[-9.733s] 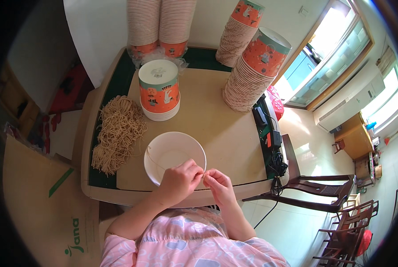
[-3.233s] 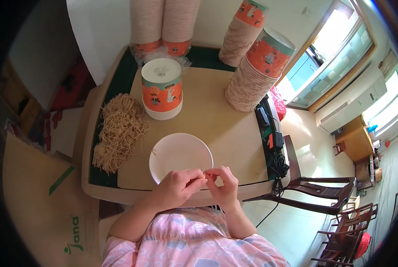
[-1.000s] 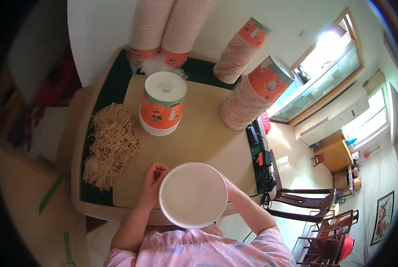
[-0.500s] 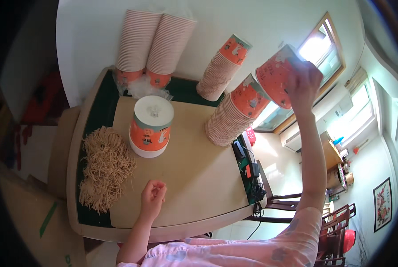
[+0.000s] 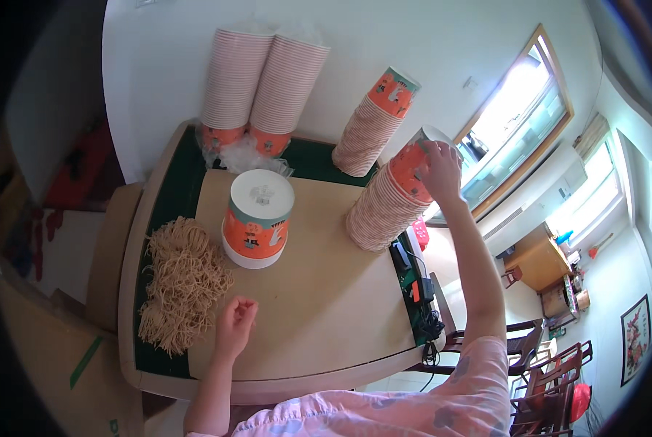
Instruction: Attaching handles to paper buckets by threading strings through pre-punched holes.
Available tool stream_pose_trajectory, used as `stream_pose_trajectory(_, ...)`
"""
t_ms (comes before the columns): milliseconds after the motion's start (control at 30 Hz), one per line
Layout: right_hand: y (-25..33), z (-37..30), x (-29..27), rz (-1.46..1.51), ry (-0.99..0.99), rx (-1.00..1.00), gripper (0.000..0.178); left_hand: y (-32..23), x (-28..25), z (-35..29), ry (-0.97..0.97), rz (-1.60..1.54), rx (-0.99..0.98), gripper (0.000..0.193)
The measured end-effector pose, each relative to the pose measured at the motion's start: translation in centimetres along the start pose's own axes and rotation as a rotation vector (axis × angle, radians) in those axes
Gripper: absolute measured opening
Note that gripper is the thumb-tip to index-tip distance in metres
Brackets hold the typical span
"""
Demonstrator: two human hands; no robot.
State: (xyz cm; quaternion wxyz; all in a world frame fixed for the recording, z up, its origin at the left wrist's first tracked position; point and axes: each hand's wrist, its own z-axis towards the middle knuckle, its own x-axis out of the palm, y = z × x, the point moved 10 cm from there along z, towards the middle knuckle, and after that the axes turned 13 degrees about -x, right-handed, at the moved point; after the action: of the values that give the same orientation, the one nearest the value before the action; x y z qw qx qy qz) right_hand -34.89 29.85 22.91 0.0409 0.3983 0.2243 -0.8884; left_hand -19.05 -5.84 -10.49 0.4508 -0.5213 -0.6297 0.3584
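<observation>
Top bucket: orange paper bucket [image 5: 406, 171], green band, printed figures; upside down, capping the tall stack at the table's right edge, toward the back.
Tall stack: nested paper buckets [image 5: 381, 213], pale rims packed tight; reads as tilted right in this wide view.
Right hand: on the upper right side of the top bucket [image 5: 442, 171], arm reaching over the table's right edge. Fingers bent against the bucket wall; thumb hidden, can't tell if they grip.
Left hand: over the table's front left part [image 5: 236, 324], near the twine. Fingers curled in; can't tell if anything is inside.
Twine: tangled beige heap [image 5: 182, 288], left side of table.
Short stack: upside-down orange bucket [image 5: 252, 237], white base up, pale rim below; table's left half, behind the left hand.
Far stack: slimmer-looking column of upside-down buckets [image 5: 370, 135], table's back right.
Wrapped stacks: two tall columns [image 5: 235, 80], orange ends down, clear plastic [image 5: 249, 154] bunched around the bottoms; table's back left.
Power strip: black [image 5: 400, 256], table's right edge, adapter [image 5: 426, 290] and coiled cable [image 5: 431, 325] in front of it.
Table: beige mat [image 5: 326, 306] over dark green top, pale rim.
</observation>
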Motion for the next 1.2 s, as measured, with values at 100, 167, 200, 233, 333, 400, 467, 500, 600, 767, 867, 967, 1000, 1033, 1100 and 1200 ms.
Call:
stream_pose_trajectory(100, 8.0, -2.0, 0.3, 0.123, -0.293, -0.185, 0.030, -1.4, -1.2, 2.2, -0.061, 0.134, 0.130, 0.006)
stream_pose_trajectory(167, 12.5, -5.1, 5.6, 0.466, -0.083, -0.143, 0.023, -2.5, -1.6, 4.0, -0.106, 0.274, 0.250, 0.008)
stream_pose_trajectory(200, 15.4, -7.2, 9.9, 0.710, 0.132, -0.063, 0.020, -2.1, -2.1, 4.8, -0.133, 0.286, 0.236, 0.008)
stream_pose_trajectory(233, 18.3, -8.7, 12.3, 0.900, 0.216, 0.050, 0.018, -2.2, -2.0, 5.4, -0.146, 0.277, 0.258, 0.012)
stream_pose_trajectory(333, 23.4, -15.4, 23.2, 1.565, 0.222, 0.429, 0.019, -1.5, -0.2, 8.0, -0.100, 0.071, 0.094, 0.022)
stream_pose_trajectory(400, 25.7, -15.9, 25.0, 1.651, 0.244, 0.604, 0.020, 0.7, -1.2, 9.2, -0.090, -0.129, -0.099, 0.028)
stream_pose_trajectory(467, 26.5, -16.4, 26.1, 1.715, 0.266, 0.793, 0.020, 0.4, -2.9, 10.2, -0.218, -0.164, -0.056, 0.035)
stream_pose_trajectory(500, 26.0, -16.1, 26.1, 1.706, 0.221, 0.850, 0.021, 0.0, -3.1, 10.5, -0.225, -0.157, -0.057, 0.035)
stream_pose_trajectory(600, 25.5, -15.1, 26.7, 1.703, 0.225, 0.917, 0.020, -2.0, -4.4, 11.3, -0.355, -0.077, -0.001, 0.037)
stream_pose_trajectory(767, 26.8, -15.0, 27.6, 1.819, 0.347, 0.914, 0.020, 0.1, -4.3, 13.9, -0.303, -0.250, -0.192, 0.031)
stream_pose_trajectory(867, 27.1, -15.4, 28.1, 1.860, 0.397, 0.946, 0.018, 1.2, -4.3, 14.8, -0.236, -0.291, -0.243, 0.022)
stream_pose_trajectory(967, 27.3, -15.4, 28.2, 1.862, 0.430, 0.968, 0.016, 2.0, -4.2, 15.0, -0.174, -0.290, -0.293, 0.011)
stream_pose_trajectory(1000, 27.0, -15.1, 28.1, 1.856, 0.392, 0.976, 0.016, 2.1, -4.2, 15.0, -0.172, -0.290, -0.293, 0.011)
stream_pose_trajectory(1033, 26.7, -14.9, 27.9, 1.849, 0.355, 0.984, 0.015, 2.2, -3.9, 15.0, -0.150, -0.301, -0.308, 0.009)
stream_pose_trajectory(1100, 26.8, -14.4, 27.7, 1.840, 0.312, 1.024, 0.016, 2.4, -3.8, 15.1, -0.132, -0.315, -0.316, 0.008)
stream_pose_trajectory(1200, 26.0, -15.1, 28.8, 1.781, 0.342, 1.055, 0.018, 2.7, -2.7, 14.9, -0.126, -0.241, -0.358, 0.016)
